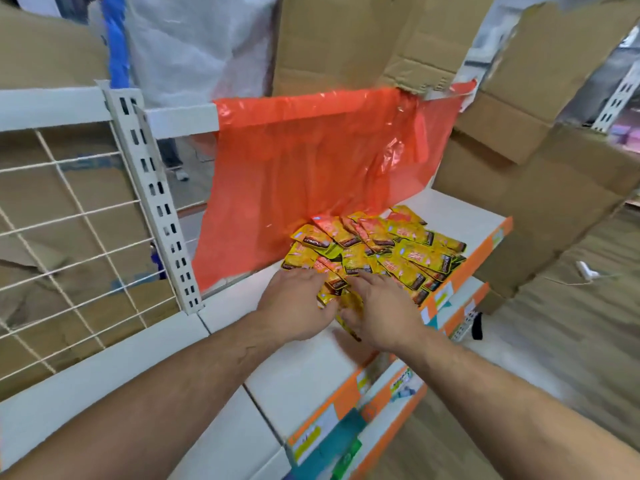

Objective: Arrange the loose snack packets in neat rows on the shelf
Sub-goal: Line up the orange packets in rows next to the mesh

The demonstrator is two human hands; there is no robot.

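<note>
A person's left hand [298, 303] and right hand [382, 308] lie palm down, side by side, on the near end of a loose heap of snack packets [398, 247] on a white shelf [311, 372]. Neither grip is closed: the fingers of both hands are stretched out and pressed flat on the topmost packets. The right thumb sits against a yellow packet at the heap's near edge, and whether it pinches that packet cannot be told. The yellow and red packets overlap at all angles, spreading from the shelf's back edge to its front edge, where several overhang the orange price strip [460, 271]. An orange plastic sheet [311, 161] hangs along the back edge, touching the rearmost packets. A slotted white upright [156, 195] and a wire mesh panel [69, 220] stand at the back beside it. Cardboard boxes [536, 188] rise beyond the shelf's far end.
</note>
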